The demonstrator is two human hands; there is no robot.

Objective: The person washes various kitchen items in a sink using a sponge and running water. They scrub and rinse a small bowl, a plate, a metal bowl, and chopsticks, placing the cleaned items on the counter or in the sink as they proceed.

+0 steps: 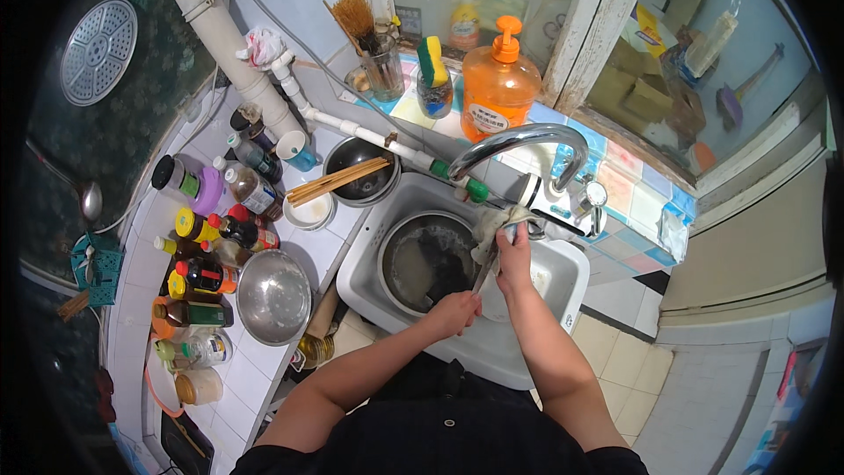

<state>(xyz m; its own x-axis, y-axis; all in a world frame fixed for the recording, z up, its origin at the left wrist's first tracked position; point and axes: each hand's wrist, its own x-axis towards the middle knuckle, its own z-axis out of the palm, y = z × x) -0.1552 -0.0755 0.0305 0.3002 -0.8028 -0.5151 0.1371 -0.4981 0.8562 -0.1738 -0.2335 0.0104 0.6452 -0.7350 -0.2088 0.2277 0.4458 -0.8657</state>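
Observation:
Over the sink (pixel 352 286), my left hand (pixel 454 312) is closed around the end of a thin metal utensil (pixel 483 274), whose kind I cannot make out. Just to its right and farther away, my right hand (pixel 514 259) grips a pale grey cloth (pixel 492 227), which is wrapped about the utensil's upper part. Left of my hands, a round metal basin (pixel 381 255) stands in the sink with cloudy water and a dark shadow in it. Above the cloth curves the chrome faucet (pixel 519 136).
Wooden chopsticks (pixel 338 182) lie across dark bowls (pixel 362 158) on the left counter. An empty metal bowl (pixel 273 297) and several bottles (pixel 255 189) crowd that side. Behind the sink stand an orange pump bottle (pixel 499 88), a yellow-green sponge (pixel 432 62) on a jar, and a glass of brushes (pixel 382 70).

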